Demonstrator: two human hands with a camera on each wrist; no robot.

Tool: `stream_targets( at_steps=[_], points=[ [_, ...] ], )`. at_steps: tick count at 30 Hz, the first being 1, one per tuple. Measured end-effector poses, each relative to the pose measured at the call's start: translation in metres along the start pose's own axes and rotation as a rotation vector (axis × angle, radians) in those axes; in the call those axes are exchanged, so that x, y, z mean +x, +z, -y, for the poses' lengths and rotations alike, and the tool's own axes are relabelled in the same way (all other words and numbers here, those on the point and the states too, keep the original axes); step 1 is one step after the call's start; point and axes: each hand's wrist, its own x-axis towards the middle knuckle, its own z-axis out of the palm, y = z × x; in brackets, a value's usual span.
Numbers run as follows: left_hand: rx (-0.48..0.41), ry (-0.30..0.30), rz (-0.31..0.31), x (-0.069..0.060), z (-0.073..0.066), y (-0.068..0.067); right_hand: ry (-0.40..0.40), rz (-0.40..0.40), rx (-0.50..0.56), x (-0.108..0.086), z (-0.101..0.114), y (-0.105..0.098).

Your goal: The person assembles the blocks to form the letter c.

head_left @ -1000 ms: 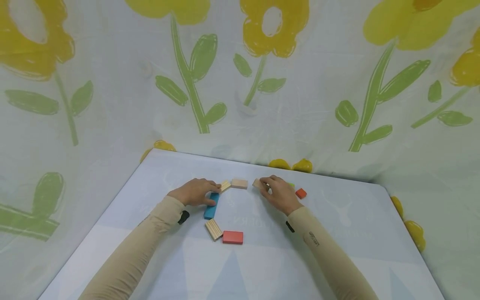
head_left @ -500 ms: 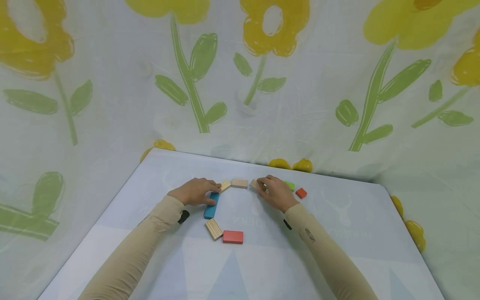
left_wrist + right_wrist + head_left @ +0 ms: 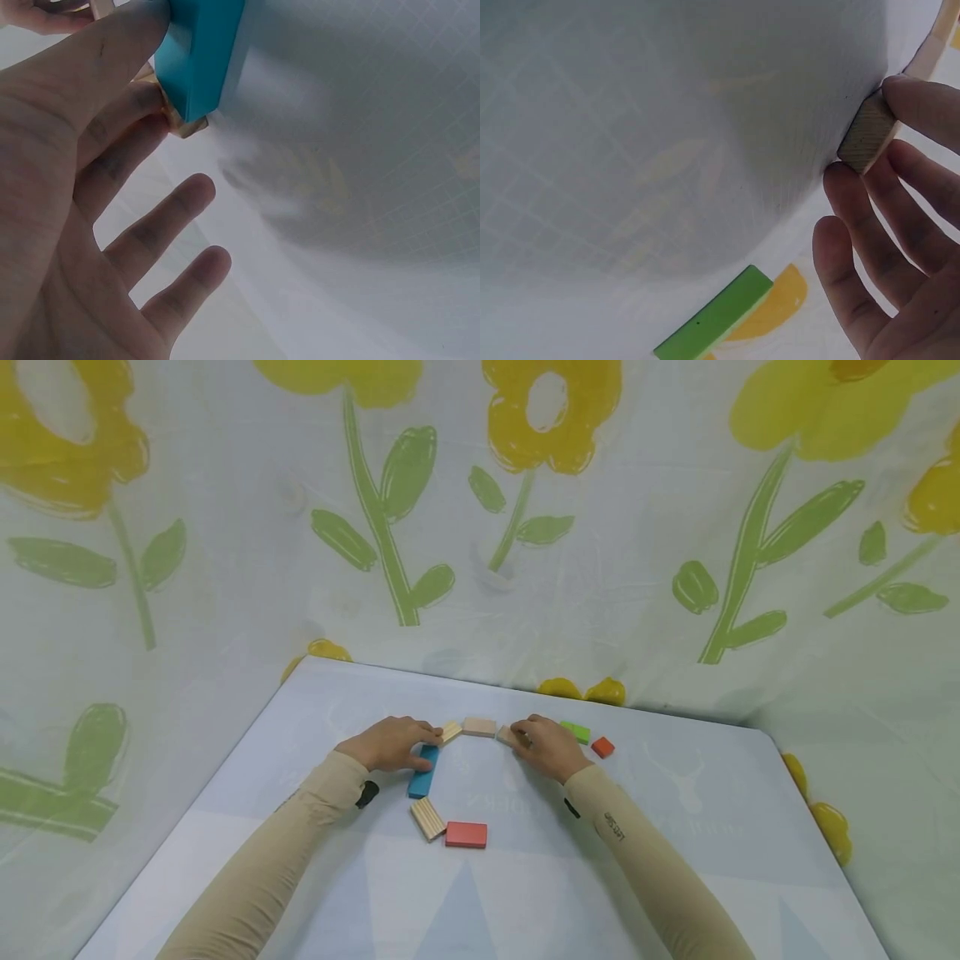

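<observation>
My left hand (image 3: 390, 744) rests its thumb on the blue block (image 3: 423, 774), and its index and middle fingertips touch the light wooden block (image 3: 451, 732) at that block's far end. In the left wrist view its ring and little fingers are spread, touching nothing. My right hand (image 3: 553, 748) pinches another plain wooden block (image 3: 868, 133) between thumb and fingers, low on the table. This block lies close to the right end of a pale wooden block (image 3: 478, 727); in the head view the fingers partly cover it.
A striped wooden block (image 3: 427, 819) and a red block (image 3: 466, 835) continue the curved row toward the front. Right of the right hand lie a green block (image 3: 576, 732) and a small red-orange block (image 3: 603, 747). Flowered cloth (image 3: 600, 568) hangs behind the table (image 3: 675, 827).
My right hand has moved slightly left and down with its wooden block, nearer the pale block. The green block now shows more fully. The left hand has stayed put.
</observation>
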Motion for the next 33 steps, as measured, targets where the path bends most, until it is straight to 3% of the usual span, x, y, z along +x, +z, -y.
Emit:
stream_targets(
  at_steps=[33],
  points=[
    [0.001, 0.001, -0.004, 0.0003, -0.0003, -0.0001, 0.018, -0.018, 0.030, -0.0014, 0.0008, 0.0021]
  ],
)
